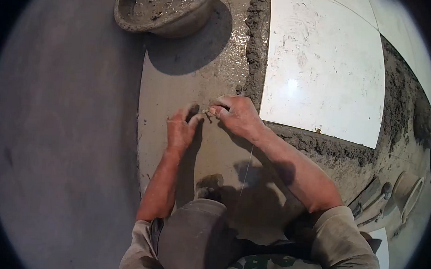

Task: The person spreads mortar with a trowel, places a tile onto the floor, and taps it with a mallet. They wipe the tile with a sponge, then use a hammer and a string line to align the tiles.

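Over the grey, mortar-smeared floor, my left hand and my right hand meet almost fingertip to fingertip. Both have thumb and finger pinched together around a small, thin, dark piece, too small to make out clearly. A fine pale string shows below my right forearm and runs down toward the shadow; its upper end is hidden. To the right of my right hand lies a large white tile, bordered by rough wet mortar.
A basin holding wet mortar stands at the top. Tools and a tipped bucket lie at the lower right. More white tiles are at the upper right. A cap and shirt fill the bottom.
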Demonstrator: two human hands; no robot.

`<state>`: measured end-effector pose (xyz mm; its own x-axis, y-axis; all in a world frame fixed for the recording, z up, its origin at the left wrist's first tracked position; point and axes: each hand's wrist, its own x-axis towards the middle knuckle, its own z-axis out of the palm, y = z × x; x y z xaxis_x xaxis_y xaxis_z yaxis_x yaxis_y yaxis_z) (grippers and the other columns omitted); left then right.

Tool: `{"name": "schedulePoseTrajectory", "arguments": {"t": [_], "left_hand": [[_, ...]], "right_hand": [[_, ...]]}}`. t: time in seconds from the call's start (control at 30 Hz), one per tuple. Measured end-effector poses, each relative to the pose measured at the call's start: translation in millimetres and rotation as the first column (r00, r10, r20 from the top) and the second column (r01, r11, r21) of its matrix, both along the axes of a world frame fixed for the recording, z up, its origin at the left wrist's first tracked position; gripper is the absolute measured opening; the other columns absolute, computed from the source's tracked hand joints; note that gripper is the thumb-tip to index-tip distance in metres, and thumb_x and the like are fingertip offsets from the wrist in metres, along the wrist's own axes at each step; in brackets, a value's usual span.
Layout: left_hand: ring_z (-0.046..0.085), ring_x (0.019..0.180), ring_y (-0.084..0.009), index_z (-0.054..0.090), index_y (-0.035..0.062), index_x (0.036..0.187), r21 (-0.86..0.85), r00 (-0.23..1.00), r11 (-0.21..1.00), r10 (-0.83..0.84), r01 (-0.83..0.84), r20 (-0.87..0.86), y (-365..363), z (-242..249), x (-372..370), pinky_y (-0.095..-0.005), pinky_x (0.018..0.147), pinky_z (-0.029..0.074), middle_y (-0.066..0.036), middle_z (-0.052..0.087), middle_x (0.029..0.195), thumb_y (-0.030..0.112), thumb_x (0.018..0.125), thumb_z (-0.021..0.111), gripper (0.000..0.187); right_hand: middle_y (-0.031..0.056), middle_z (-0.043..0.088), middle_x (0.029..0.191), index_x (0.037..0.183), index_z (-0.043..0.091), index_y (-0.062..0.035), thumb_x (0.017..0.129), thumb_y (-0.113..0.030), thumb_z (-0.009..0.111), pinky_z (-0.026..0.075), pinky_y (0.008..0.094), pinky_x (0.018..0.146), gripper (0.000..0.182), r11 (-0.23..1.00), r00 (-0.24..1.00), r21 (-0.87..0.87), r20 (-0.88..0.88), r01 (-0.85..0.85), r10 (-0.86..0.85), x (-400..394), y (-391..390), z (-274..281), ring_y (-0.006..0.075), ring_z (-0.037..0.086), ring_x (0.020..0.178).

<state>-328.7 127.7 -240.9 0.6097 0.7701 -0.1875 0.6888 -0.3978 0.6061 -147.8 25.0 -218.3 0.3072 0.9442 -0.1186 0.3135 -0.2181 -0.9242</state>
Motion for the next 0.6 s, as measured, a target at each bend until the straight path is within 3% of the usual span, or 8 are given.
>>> {"name": "schedulePoseTrajectory", "arguments": {"t": [0.07, 0.13, 0.17, 0.33, 0.4, 0.43, 0.5, 0.6], "left_hand": [[0.063, 0.099, -0.0293, 0.061, 0.0096, 0.118, -0.082, 1.0, 0.997, 0.007, -0.009, -0.025, -3, -2, -1, -0.0372, 0.087, 0.05, -0.013, 0.065, 0.109, 0.016, 0.081, 0.07, 0.038], [0.062, 0.1, -0.0295, 0.062, 0.0106, 0.116, -0.011, 0.994, 0.994, -0.108, 0.108, -0.013, 1, -8, -7, -0.0372, 0.087, 0.049, -0.012, 0.065, 0.107, 0.016, 0.082, 0.07, 0.036], [0.062, 0.098, -0.0301, 0.063, 0.0108, 0.113, 0.013, 0.996, 0.998, -0.065, 0.064, 0.054, 4, -7, -5, -0.0377, 0.085, 0.049, -0.011, 0.065, 0.104, 0.016, 0.082, 0.069, 0.031], [0.062, 0.093, -0.0308, 0.064, 0.0096, 0.107, 0.033, 0.976, 0.986, -0.164, 0.161, 0.143, 13, -11, -4, -0.039, 0.081, 0.05, -0.01, 0.064, 0.099, 0.013, 0.082, 0.068, 0.026], [0.062, 0.092, -0.0309, 0.065, 0.009, 0.105, 0.04, 0.967, 0.981, -0.193, 0.189, 0.163, 14, -18, -3, -0.0392, 0.08, 0.05, -0.01, 0.064, 0.098, 0.012, 0.082, 0.068, 0.024], [0.062, 0.092, -0.0308, 0.065, 0.0086, 0.103, 0.047, 0.957, 0.979, -0.202, 0.197, 0.209, 14, -20, -3, -0.039, 0.079, 0.05, -0.01, 0.064, 0.097, 0.011, 0.081, 0.068, 0.022], [0.062, 0.091, -0.0306, 0.065, 0.0082, 0.101, 0.056, 0.943, 0.978, -0.208, 0.201, 0.259, 16, -26, -4, -0.0388, 0.079, 0.05, -0.01, 0.064, 0.096, 0.01, 0.081, 0.067, 0.021], [0.062, 0.088, -0.0312, 0.065, 0.0074, 0.097, 0.158, 0.92, 0.963, -0.257, 0.218, 0.296, 17, -32, -5, -0.0385, 0.077, 0.05, -0.01, 0.064, 0.094, 0.007, 0.079, 0.066, 0.018]], "right_hand": [[0.0151, 0.068, 0.082, 0.099, 0.069, -0.0044, 0.086, -0.019, 0.065, 0.051, 0.035, 0.072, 0.02, 0.992, 0.998, -0.123, -0.053, 0.028, -0.035, -7, 10, -2, 0.0255, 0.067, 0.077], [0.0161, 0.067, 0.081, 0.096, 0.069, -0.0037, 0.086, -0.021, 0.065, 0.051, 0.0365, 0.071, 0.02, 0.993, 0.995, -0.108, -0.088, 0.035, -0.044, -11, 17, 0, 0.027, 0.067, 0.076], [0.0171, 0.067, 0.079, 0.094, 0.069, -0.003, 0.086, -0.023, 0.064, 0.05, 0.0379, 0.069, 0.022, 0.995, 0.989, -0.089, -0.136, 0.05, -0.062, -14, 19, 1, 0.0284, 0.067, 0.075], [0.0168, 0.068, 0.08, 0.093, 0.07, -0.0038, 0.086, -0.021, 0.065, 0.051, 0.0367, 0.07, 0.02, 0.983, 0.992, -0.16, -0.077, 0.09, -0.104, -26, 22, -5, 0.0265, 0.067, 0.075], [0.012, 0.067, 0.079, 0.092, 0.068, -0.0016, 0.086, -0.017, 0.065, 0.049, 0.0315, 0.069, 0.017, 0.984, 0.995, -0.145, 0.005, 0.102, -0.102, -30, 22, -2, 0.015, 0.062, 0.072], [0.012, 0.067, 0.079, 0.092, 0.068, -0.0016, 0.086, -0.017, 0.065, 0.049, 0.0315, 0.069, 0.017, 0.983, 0.995, -0.15, 0.016, 0.105, -0.103, -33, 22, 0, 0.015, 0.062, 0.072], [0.0175, 0.067, 0.082, 0.091, 0.069, -0.0034, 0.086, -0.022, 0.065, 0.05, 0.0375, 0.07, 0.02, 0.974, 0.989, -0.177, -0.024, 0.143, -0.149, -38, 26, 2, 0.029, 0.066, 0.075], [0.0179, 0.066, 0.08, 0.089, 0.068, -0.0033, 0.086, -0.022, 0.065, 0.05, 0.039, 0.069, 0.019, 0.973, 0.986, -0.167, -0.004, 0.162, -0.165, -44, 28, 2, 0.0317, 0.065, 0.075]]}}
